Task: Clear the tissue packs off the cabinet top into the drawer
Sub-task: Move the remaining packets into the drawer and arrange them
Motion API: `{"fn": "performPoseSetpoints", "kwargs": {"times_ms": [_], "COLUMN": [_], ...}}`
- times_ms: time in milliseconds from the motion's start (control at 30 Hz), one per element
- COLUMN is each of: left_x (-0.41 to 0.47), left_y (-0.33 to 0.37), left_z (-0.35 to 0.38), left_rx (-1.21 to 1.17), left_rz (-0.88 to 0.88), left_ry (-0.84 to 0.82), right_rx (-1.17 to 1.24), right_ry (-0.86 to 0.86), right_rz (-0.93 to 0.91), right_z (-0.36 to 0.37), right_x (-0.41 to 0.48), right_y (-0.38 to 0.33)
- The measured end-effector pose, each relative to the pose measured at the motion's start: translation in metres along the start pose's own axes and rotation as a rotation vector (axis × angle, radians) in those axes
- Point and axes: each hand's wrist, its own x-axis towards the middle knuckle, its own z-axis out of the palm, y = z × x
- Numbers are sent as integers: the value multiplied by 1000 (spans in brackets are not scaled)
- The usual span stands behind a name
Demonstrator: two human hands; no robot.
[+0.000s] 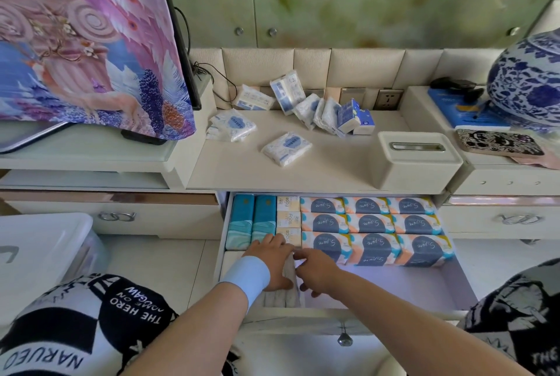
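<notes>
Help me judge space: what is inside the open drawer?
The drawer holds rows of teal packs and S.pure packs. The left hand and right hand partly cover small packs in front.

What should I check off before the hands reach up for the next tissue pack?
1. Drawer open: ok.
2. Room inside it: ok, its front right floor is bare.
3. Cabinet top cleared: not ok. Several packs lie there, and the nearest pack lies flat, apart from the others.
4. Left hand and right hand free: cannot tell. Both are on the small packs at the drawer's front left.
5. Way to the nearest pack: ok, the tissue box stands apart to its right.
</notes>
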Motion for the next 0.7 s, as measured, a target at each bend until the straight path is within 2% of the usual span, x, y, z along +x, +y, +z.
{"fn": "performPoseSetpoints", "kwargs": {"times_ms": [167,433,700], "left_x": [5,38,130], "left_y": [-10,-43,-53], "left_z": [-37,-149,-215], "left_rx": [-103,-208,-198], "left_rz": [-40,-173,-221], "left_ry": [49,173,255], "right_rx": [-208,-402,-603], "right_ry": [172,377,520], "right_rz": [-85,-236,-190], "right_z": [-32,-149,-241], "right_x": [2,19,78], "right_y": [-14,-94,-140]}}
